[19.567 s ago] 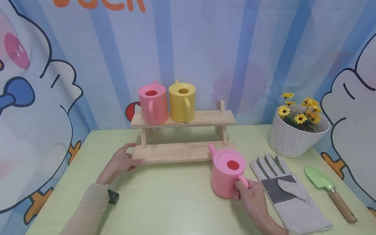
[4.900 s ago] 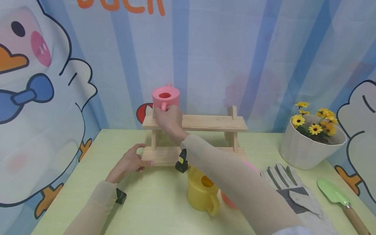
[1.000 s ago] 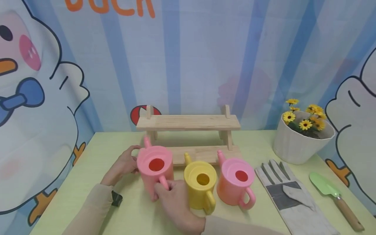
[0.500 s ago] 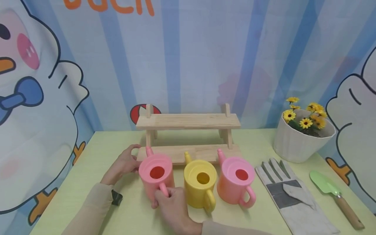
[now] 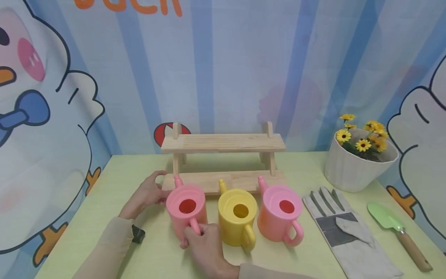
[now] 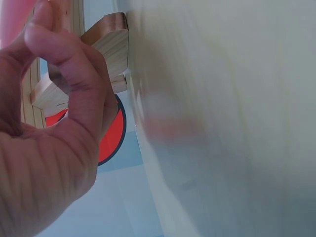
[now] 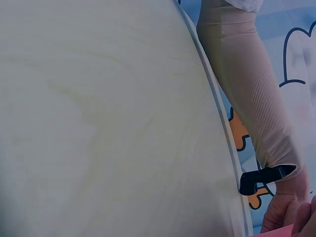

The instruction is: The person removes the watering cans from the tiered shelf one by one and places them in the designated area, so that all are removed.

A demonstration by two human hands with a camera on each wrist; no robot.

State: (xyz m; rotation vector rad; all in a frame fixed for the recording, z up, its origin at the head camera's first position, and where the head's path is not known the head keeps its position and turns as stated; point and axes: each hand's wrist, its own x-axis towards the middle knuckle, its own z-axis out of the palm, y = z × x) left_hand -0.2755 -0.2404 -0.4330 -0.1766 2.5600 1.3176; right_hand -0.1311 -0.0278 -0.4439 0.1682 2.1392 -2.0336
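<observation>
Three toy watering cans stand in a row before a two-tier wooden plant stand (image 5: 223,143) in the head view. With its fingers round the handle, my right hand (image 5: 209,248) holds the left pink watering can (image 5: 178,223). Beside it are a yellow watering can (image 5: 234,228) and another pink watering can (image 5: 271,223), all spouts toward the stand. My left hand (image 5: 146,193) grips the left end of the stand's lower board between thumb and fingers. The left wrist view shows that hand (image 6: 64,113) close up, curled at the wood.
A white pot (image 5: 352,170) of yellow flowers is at the back right. Nearer lie a grey-white work glove (image 5: 355,248) and a green trowel (image 5: 383,217) with a wooden handle. A printed cloth (image 5: 240,69) hangs behind the pale table (image 5: 115,182).
Earlier, a pink and a yellow can stood on the upper board; now all three are in front of the stand. Over the last second, the left pink can came down slightly. The left hand stayed.
</observation>
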